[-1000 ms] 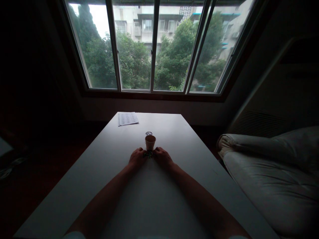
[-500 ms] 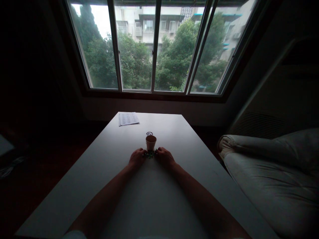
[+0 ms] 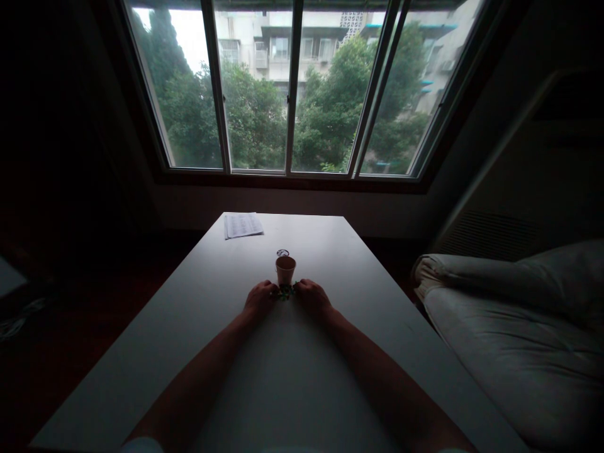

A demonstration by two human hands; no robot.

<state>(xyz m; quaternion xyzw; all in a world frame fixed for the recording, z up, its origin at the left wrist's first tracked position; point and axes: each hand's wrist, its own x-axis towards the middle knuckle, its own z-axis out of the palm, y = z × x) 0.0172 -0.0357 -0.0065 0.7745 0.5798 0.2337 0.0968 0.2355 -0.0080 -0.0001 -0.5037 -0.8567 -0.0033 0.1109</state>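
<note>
A small brownish-pink bucket (image 3: 285, 271) with a thin handle stands upright on the white table (image 3: 292, 377). Right in front of it lies a cluster of small dark green pieces (image 3: 285, 292), too small to make out their kind. My left hand (image 3: 260, 297) rests at the cluster's left edge, its fingers curled together. On the other side my right hand (image 3: 313, 294) lies with closed fingers, touching the cluster's right edge. The fingertips of both hands are too dark and small to show what they grip.
Behind the bucket lies a small round item (image 3: 282, 253) with a dark rim. Printed papers (image 3: 243, 225) lie at the far left corner of the table. A pale cushioned seat (image 3: 509, 327) stands along the right side. A wide window (image 3: 292, 94) spans the far wall.
</note>
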